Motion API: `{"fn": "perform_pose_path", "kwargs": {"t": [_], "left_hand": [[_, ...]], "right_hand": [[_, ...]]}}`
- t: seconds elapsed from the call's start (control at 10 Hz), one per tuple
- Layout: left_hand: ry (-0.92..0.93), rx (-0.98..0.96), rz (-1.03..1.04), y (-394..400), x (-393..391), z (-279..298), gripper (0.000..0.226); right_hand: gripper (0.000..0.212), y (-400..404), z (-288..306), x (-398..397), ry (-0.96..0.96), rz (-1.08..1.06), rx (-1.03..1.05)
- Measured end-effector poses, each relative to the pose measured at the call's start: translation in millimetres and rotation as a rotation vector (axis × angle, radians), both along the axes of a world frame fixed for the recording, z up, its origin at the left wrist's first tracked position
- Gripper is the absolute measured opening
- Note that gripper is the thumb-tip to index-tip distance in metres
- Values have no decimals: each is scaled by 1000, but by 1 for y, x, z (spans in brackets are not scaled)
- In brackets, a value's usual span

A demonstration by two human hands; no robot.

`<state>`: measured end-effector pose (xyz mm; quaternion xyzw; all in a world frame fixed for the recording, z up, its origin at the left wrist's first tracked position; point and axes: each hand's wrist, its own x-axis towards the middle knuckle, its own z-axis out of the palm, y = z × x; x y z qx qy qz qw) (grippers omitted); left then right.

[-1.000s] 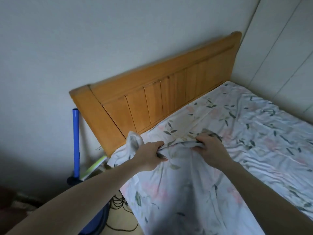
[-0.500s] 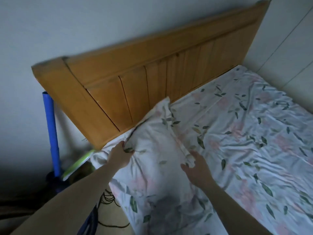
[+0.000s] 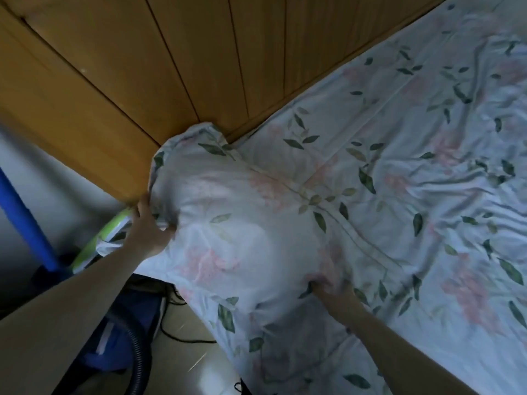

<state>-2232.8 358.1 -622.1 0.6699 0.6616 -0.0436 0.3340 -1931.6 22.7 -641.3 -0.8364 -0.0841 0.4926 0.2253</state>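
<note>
Lifted since the earlier frame, the sheet had been billowed up at the near corner, just beside the headboard. Its edge was gripped by the left hand, and a fold was bunched in the right hand. If pulled unevenly, the corner could be dragged loose or caught on the headboard's end.

Head view. Left hand grips the bunched edge of the floral sheet at the bed corner, just beside the wooden headboard. Right hand presses into the sheet's folds, fingers apparently curled round cloth; blur hides the detail. Sheet bulges between the hands. Blue pole and dark ribbed hose stand on the floor at left.
</note>
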Motion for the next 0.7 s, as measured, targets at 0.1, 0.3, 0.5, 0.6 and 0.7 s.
{"fn": "perform_pose_path", "kwargs": {"t": [0.1, 0.3, 0.5, 0.6, 0.7], "left_hand": [[10, 27, -51, 9, -3, -28, 94], [-5, -45, 55, 24, 3, -36, 43], [-247, 63, 118, 11, 18, 9, 13], [-366, 110, 145, -11, 28, 41, 28], [-528, 89, 243, -40, 47, 69, 31]], "right_hand": [[99, 18, -27, -8, -4, -23, -43], [48, 43, -44, -20, -123, -189, 84], [7, 65, 2, 1, -318, -361, 308], [8, 89, 46, 37, -479, -357, 382], [3, 118, 89, 87, -640, -341, 406]]}}
